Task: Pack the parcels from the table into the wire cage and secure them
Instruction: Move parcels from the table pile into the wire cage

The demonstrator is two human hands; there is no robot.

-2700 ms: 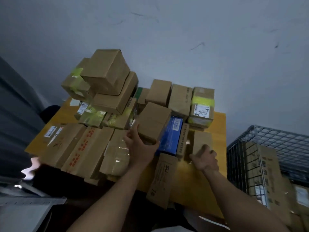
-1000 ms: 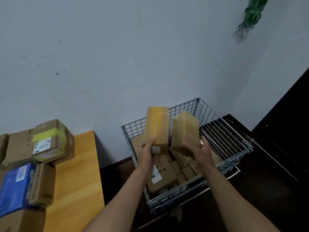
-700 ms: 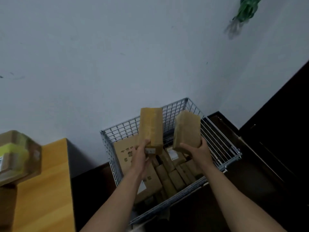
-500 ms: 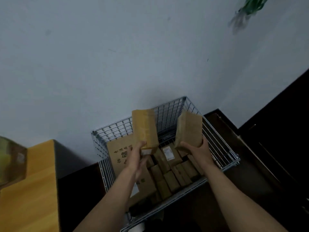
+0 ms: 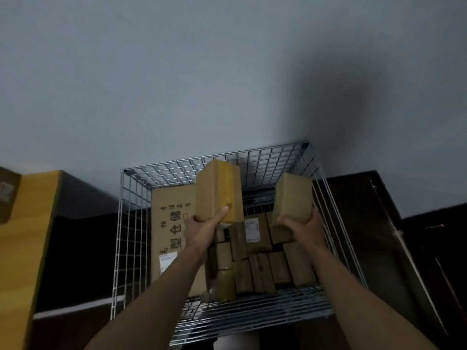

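Fingers (image 5: 222,213) grip tape-glossed cardboard block (image 5: 217,190) | plain block (image 5: 293,198) | above wire-grid cage (image 5: 273,160)

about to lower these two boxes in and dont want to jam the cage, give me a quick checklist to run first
1. Grip of left hand on yellow-taped box: ok.
2. Grip of right hand on plain brown box: ok.
3. Both boxes held over the wire cage opening: ok.
4. Cage top open, no lid in the way: ok.
5. Free slot among the packed parcels under the boxes: cannot tell, hands and boxes hide that part.
6. Large printed carton stands against the cage's left side, beside the row: ok.
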